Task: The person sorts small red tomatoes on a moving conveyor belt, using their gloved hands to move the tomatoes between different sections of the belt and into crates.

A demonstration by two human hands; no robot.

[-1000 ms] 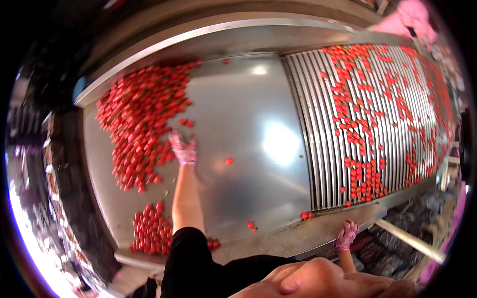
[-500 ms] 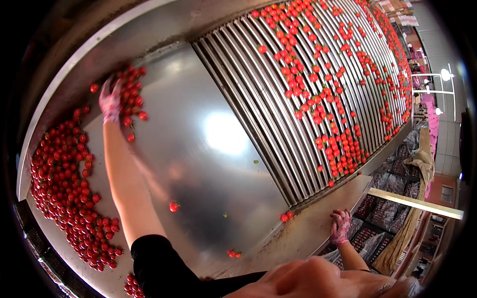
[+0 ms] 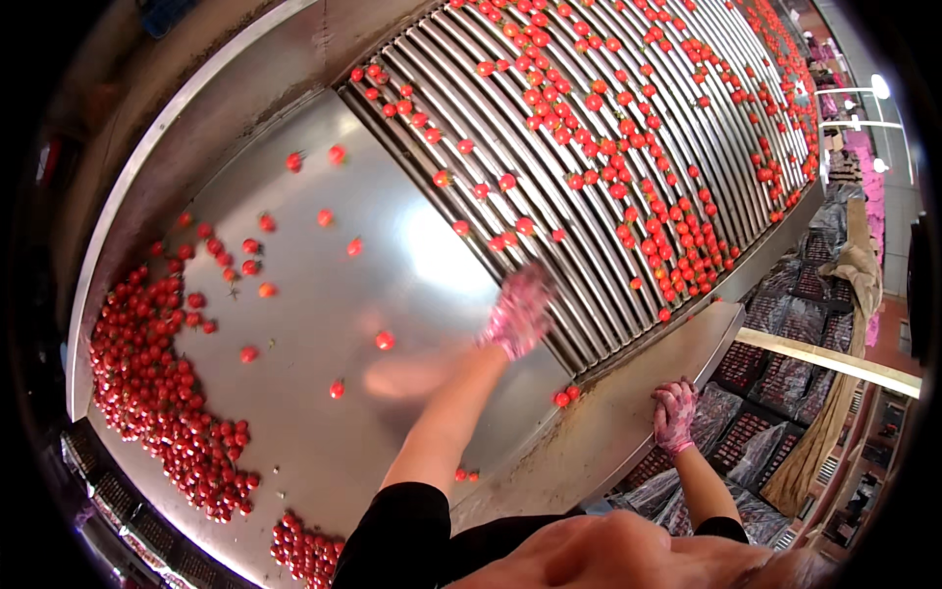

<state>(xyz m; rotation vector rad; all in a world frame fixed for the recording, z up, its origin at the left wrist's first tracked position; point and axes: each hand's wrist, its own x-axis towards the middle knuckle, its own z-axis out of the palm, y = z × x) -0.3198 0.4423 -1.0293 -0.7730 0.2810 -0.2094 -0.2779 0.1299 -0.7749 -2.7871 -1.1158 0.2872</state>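
My left hand (image 3: 520, 312), in a pink-stained glove, is over the near edge of a metal roller conveyor (image 3: 613, 329) and smeared by motion. Whether its fingers are spread or closed does not show. Red cherry tomatoes (image 3: 525, 226) lie on the rollers just beyond it. A smooth metal chute (image 3: 324, 461) reaches from the rollers to the left, with loose tomatoes (image 3: 384, 340) scattered on it and a large heap (image 3: 162, 393) along its left side. My right hand (image 3: 674, 414), gloved the same way, has its fingers curled over the edge of the metal side wall (image 3: 599, 432).
Raised metal walls (image 3: 186, 93) border the chute at the back and left. Plastic-covered dark crates (image 3: 751, 368) of red produce stand at the right, beside a pale wooden bar (image 3: 834, 363) and brown cloth (image 3: 856, 257). Another small tomato heap (image 3: 299, 550) lies at the near edge.
My left hand has swept right from the far left of the chute to the rollers. Tomatoes beside it have spread across the chute and onto the nearest rollers. My right hand stays at the wall.
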